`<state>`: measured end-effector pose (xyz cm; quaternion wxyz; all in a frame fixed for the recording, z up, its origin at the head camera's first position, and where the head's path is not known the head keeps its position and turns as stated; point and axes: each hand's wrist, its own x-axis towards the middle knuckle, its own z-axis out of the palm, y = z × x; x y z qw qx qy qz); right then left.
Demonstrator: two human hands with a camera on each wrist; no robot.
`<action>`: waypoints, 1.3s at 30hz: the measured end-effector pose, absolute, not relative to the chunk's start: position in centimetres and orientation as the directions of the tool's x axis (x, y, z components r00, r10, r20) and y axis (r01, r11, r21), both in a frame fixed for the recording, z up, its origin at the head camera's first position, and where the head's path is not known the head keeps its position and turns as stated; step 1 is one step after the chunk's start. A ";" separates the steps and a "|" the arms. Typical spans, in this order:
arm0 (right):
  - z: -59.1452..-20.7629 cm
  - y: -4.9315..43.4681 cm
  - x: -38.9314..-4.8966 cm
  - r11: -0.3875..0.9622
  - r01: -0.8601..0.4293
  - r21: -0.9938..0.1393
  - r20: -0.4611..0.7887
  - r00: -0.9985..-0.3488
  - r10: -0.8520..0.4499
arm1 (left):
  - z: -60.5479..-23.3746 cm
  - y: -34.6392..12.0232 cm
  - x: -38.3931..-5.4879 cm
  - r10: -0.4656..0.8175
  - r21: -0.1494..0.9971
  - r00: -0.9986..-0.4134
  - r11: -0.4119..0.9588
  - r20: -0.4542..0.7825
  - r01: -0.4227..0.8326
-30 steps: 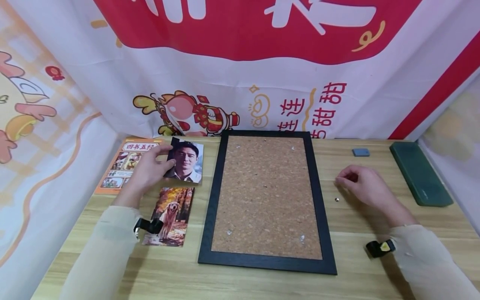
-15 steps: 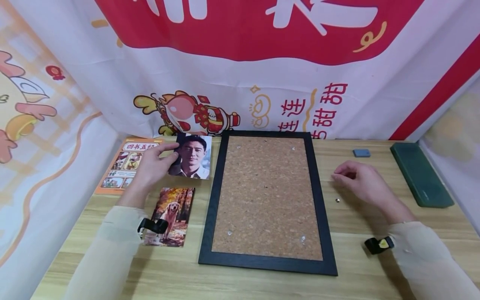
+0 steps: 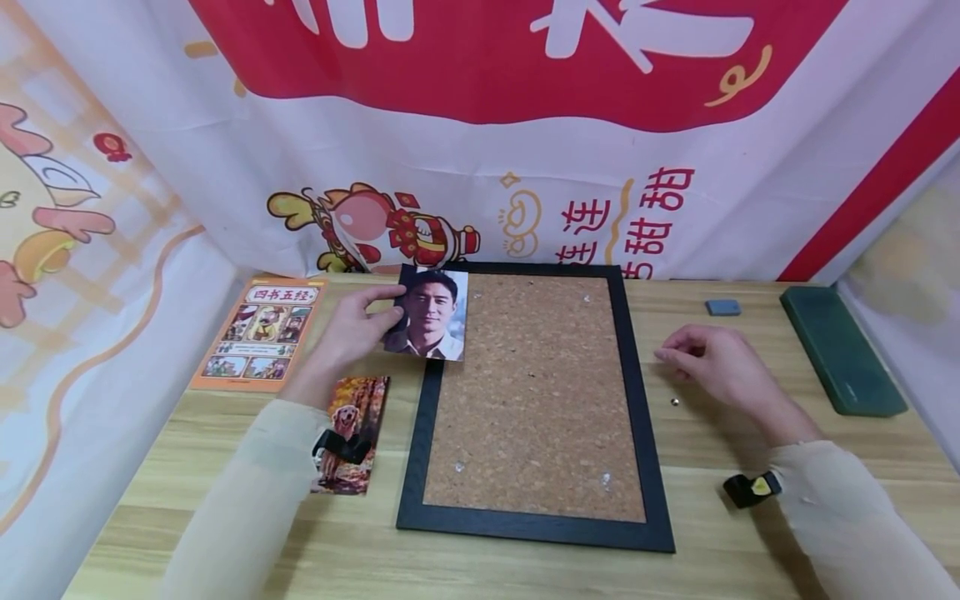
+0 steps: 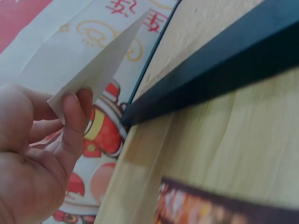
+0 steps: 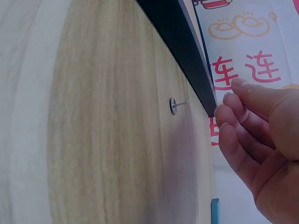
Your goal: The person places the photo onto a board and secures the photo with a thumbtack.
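In the head view my left hand pinches a portrait photo by its left edge, between thumb and fingers. The photo overlaps the upper left of a black-framed cork board. From the left wrist, the photo's pale back slants up away from the fingertips. My right hand hovers right of the board, fingers loosely curled, and nothing shows between thumb and fingers. Close by on the table is a thumbtack; the right wrist view shows its flat head with the pin sticking up.
A dog photo lies left of the board, partly behind the left wrist. Behind it is an orange booklet. A blue eraser-like block and a green case lie at the right. Printed cloth hangs behind the table.
My left hand has carried the portrait photo rightward, from beside the booklet to over the board's upper left corner. The right hand has shifted slightly left.
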<state>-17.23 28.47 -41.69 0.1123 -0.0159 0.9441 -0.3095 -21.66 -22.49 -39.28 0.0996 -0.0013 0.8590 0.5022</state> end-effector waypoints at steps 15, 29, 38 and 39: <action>-41.2 27.3 -17.5 0.765 -0.021 -0.643 -0.162 -0.973 -0.163 | -40.2 -18.4 -22.4 0.199 0.902 -0.961 0.421 -0.191 -0.092; -41.1 25.6 -18.0 0.705 -0.125 -0.699 -0.076 -0.966 -0.247 | -40.7 -14.4 -23.0 0.285 0.893 -0.935 0.445 -0.210 -0.065; -41.0 23.9 -18.6 0.674 -0.170 -0.719 -0.049 -0.955 -0.292 | -41.5 -11.9 -23.8 0.327 0.894 -0.917 0.444 -0.227 -0.063; -41.0 23.8 -18.7 0.673 -0.171 -0.720 -0.050 -0.954 -0.296 | -41.7 -11.7 -23.8 0.331 0.895 -0.915 0.441 -0.228 -0.063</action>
